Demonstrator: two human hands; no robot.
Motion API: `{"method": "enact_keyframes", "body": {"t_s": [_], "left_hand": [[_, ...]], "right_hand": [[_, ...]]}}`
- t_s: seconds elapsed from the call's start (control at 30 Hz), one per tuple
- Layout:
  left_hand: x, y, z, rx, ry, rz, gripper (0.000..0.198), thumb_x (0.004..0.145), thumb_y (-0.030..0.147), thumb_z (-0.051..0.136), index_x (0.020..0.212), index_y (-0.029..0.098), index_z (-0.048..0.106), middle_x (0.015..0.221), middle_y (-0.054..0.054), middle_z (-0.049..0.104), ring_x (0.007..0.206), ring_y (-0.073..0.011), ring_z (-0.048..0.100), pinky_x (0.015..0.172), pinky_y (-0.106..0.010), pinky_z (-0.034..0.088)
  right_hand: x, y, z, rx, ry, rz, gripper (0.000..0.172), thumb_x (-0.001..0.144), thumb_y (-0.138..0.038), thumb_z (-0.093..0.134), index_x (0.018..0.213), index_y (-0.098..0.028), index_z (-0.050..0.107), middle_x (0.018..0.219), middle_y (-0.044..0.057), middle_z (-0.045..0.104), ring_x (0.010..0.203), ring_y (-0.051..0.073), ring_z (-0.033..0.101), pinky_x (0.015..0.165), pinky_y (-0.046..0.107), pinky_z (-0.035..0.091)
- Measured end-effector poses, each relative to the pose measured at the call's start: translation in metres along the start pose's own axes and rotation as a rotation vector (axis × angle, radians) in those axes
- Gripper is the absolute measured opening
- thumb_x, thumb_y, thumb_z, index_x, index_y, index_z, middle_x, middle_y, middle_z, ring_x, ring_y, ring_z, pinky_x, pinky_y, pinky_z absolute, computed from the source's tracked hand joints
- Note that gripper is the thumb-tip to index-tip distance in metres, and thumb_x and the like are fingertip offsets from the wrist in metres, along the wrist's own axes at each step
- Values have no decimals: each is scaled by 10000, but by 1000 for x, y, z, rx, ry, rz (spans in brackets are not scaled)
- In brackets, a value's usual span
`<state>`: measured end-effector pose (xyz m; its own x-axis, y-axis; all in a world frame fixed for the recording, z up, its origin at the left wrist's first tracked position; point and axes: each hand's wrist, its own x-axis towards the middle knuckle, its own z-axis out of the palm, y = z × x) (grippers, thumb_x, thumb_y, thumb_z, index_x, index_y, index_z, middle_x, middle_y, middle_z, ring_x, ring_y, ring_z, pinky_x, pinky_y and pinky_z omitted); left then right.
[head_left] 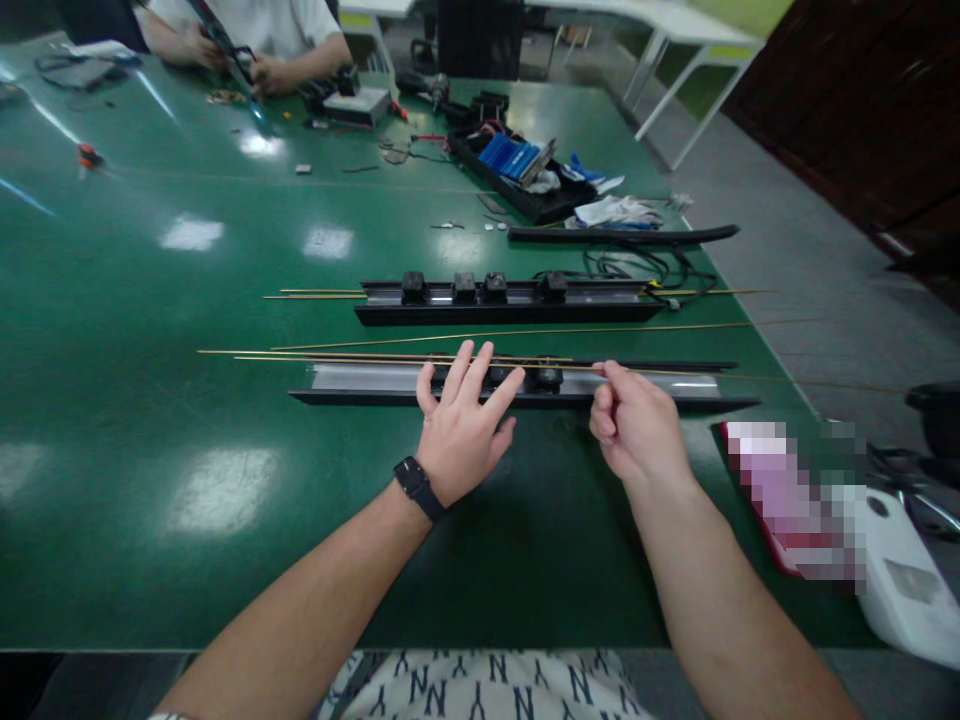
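My left hand [466, 430], a dark watch on its wrist, lies with spread fingers over the middle of the nearer black channel [360, 380]. Its fingertips reach thin brass rods [255, 356] that run lengthwise along the channel. To the right, my right hand [637, 415] is closed, thumb and forefinger pinched on a thin brass rod [750, 377] that extends to the right past the table edge. Black blocks [550, 375] sit in the channel, partly hidden by my left hand. Another thin rod [675, 327] lies just beyond the channel.
A second channel [510, 313] with several black blocks lies farther back. Behind it are a black strip [622, 236], cables [660, 265] and a black tray [536, 205]. A person [247, 40] works across the green table [187, 560]. A white device [904, 580] lies at right.
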<state>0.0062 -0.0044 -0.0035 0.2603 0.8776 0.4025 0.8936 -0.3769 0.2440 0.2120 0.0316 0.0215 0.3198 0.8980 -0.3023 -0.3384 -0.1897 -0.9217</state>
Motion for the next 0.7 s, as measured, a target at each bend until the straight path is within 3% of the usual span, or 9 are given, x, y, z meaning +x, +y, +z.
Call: {"method": "enact_keyframes", "body": {"t_s": [0.23,0.43,0.6,0.7], "left_hand": [[0,0,1,-10,1,-3,570,930,359,690,1491,334,587,1701,-141,399,1606,-380,298,1241,-682,141],[0,0,0,-6,-2,0,549,951,378,669,1492,334,582,1701,-141,399,1612,-365,290,1238,-681,140],[-1,0,1,-5,2,-1,548,952,382,668,1492,340,579,1706,-134,392,1616,-362,282,1242,-677,135],[-1,0,1,-8,2,-3,556,945,373,676,1492,338,581,1705,-135,395,1616,-368,279,1244,-679,131]], "right_hand": [[1,3,-1,-31,-91,46,334,759,-404,881,916,-164,709,507,-75,529,298,49,356,268,154,219],[0,0,0,26,17,-6,267,806,-373,833,915,-170,698,501,-73,534,302,55,356,264,160,226],[-2,1,1,-22,-96,52,307,789,-396,855,926,-159,716,504,-75,529,303,49,346,264,157,218],[-2,1,1,-9,-78,52,299,793,-384,842,933,-150,718,505,-69,539,303,52,350,265,163,217]]}}
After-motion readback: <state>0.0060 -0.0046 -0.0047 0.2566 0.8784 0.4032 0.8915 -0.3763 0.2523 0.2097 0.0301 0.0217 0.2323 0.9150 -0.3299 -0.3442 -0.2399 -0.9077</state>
